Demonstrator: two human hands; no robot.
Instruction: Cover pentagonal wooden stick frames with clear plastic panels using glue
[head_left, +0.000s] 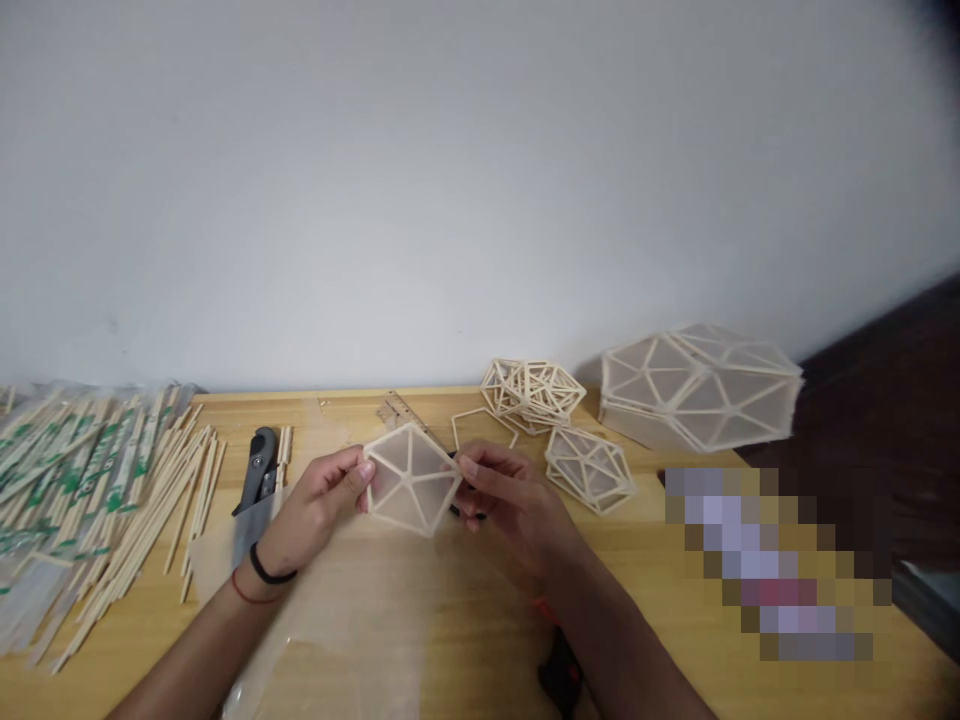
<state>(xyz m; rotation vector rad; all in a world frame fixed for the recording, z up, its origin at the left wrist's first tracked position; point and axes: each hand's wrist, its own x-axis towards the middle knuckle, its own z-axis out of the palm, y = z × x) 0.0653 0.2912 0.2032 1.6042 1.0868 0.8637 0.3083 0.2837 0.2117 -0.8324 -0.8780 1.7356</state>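
Between my hands is a pentagonal panel, a frame of pale wooden sticks with spokes meeting near its middle, faced with translucent sheet. My left hand pinches its left corner between thumb and fingers. At the right corner, the fingers of my right hand close on the panel's edge. Something black shows partly behind those fingers, too hidden to name. Under the panel, a translucent sheet lies on the table.
Loose sticks and wrapped chopsticks cover the left side. A grey-handled cutting tool, a ruler, stacked bare frames, covered panels and a faceted structure stand along the wooden table. A black object lies in front.
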